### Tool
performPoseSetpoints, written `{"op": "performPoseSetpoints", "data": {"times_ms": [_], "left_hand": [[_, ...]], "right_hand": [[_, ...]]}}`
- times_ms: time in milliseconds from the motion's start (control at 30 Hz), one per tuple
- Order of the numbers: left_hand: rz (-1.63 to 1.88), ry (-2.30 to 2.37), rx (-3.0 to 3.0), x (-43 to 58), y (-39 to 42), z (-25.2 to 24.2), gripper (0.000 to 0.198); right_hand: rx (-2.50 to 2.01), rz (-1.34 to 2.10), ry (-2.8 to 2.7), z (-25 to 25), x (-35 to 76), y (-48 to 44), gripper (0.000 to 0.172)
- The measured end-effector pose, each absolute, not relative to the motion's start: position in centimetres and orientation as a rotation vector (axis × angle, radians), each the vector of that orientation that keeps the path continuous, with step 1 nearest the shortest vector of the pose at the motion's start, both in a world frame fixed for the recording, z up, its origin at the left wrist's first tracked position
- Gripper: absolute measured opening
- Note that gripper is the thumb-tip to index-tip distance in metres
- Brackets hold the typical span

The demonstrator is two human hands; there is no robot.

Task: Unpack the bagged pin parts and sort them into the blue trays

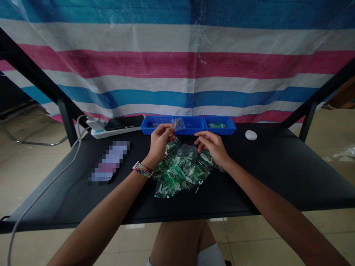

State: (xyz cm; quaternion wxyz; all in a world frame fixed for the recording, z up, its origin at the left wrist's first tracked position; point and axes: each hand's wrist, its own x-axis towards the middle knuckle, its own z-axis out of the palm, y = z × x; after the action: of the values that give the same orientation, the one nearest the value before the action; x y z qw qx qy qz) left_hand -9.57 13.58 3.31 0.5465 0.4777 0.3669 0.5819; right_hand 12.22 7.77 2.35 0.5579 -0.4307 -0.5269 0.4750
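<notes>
A phone (111, 162) lies at the left of the black table (257, 177), with a white power strip (99, 134) behind it. The left hand (161, 140) pinches a small clear plastic bag (179, 123) before three blue bins (192, 131). Below lies a pile of clear bags with green pieces (177, 175). The right hand (212, 144) bends its fingers above the pile's right side; whether they grip anything cannot be told. Farther right sits a white oval object (251, 135).

one head-worn view looks forward and down, fairly near, onto left grip (161, 143), right grip (213, 146) and table (291, 166).
</notes>
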Motion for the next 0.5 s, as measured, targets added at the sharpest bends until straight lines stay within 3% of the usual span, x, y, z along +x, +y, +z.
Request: {"op": "performPoseSetpoints", "data": {"times_ms": [267,500], "left_hand": [[1.612,0.967,0.79,-12.1,16.4,3.3,0.025],[1.674,0.947,0.8,-12.5,16.4,3.1,0.032]], "right_hand": [[-1.174,0.727,-1.574,1.5,12.6,7.7,0.011],[-1.071,0.407,-2.146,1.9,12.2,6.7,0.011]]}}
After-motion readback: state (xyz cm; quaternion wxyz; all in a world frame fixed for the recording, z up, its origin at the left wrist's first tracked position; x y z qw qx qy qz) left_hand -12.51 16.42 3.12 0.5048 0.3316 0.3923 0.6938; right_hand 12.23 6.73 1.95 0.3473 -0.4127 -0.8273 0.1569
